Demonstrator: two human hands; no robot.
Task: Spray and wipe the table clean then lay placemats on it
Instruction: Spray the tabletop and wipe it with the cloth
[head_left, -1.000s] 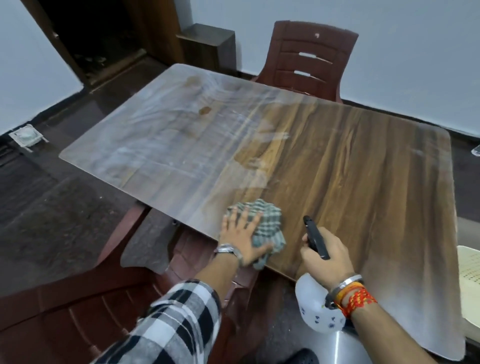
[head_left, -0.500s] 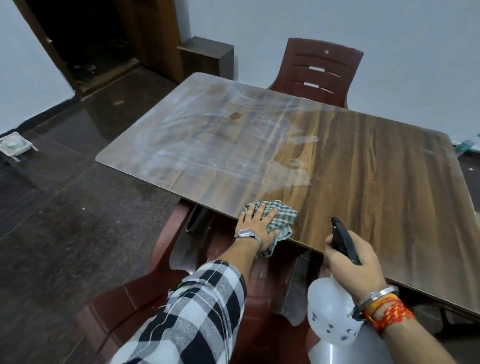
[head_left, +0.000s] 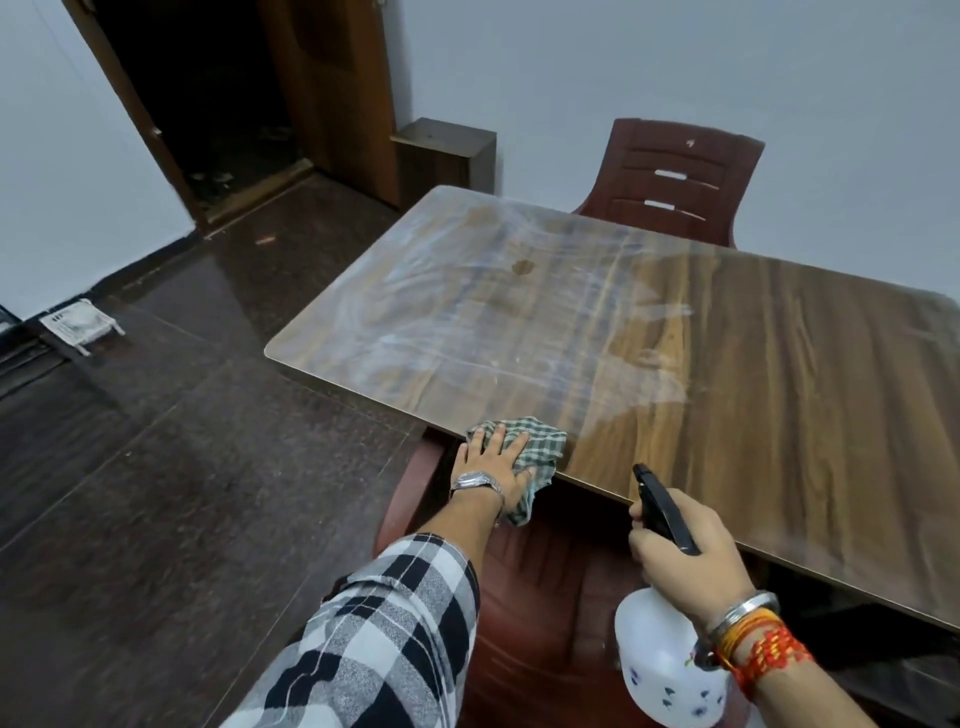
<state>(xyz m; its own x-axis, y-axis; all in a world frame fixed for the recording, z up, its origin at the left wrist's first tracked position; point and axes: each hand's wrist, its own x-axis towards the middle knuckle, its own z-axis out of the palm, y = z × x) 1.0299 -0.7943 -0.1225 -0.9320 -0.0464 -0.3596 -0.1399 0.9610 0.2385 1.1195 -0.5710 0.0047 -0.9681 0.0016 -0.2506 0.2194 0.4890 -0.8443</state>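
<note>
A wooden table (head_left: 753, 374) fills the right half of the view; its left part is streaked with pale smears and a small brown spot. My left hand (head_left: 493, 465) lies flat on a green checked cloth (head_left: 543, 441) at the table's near edge, part of the cloth hanging over it. My right hand (head_left: 680, 551) grips a white spray bottle (head_left: 660, 675) by its black nozzle head (head_left: 662, 506), held below and in front of the table edge. No placemats are in view.
A dark red plastic chair (head_left: 675, 182) stands at the far side against the wall. Another red chair (head_left: 545, 582) sits under the near edge below my arms. A small wooden cabinet (head_left: 444, 153) and an open doorway (head_left: 208, 104) lie at the back left. A white object (head_left: 78, 322) rests on the dark floor.
My view has shifted left and back, so the table sits further right. My left hand with the cloth has stayed on the near edge, sliding left. The spray bottle stays held low.
</note>
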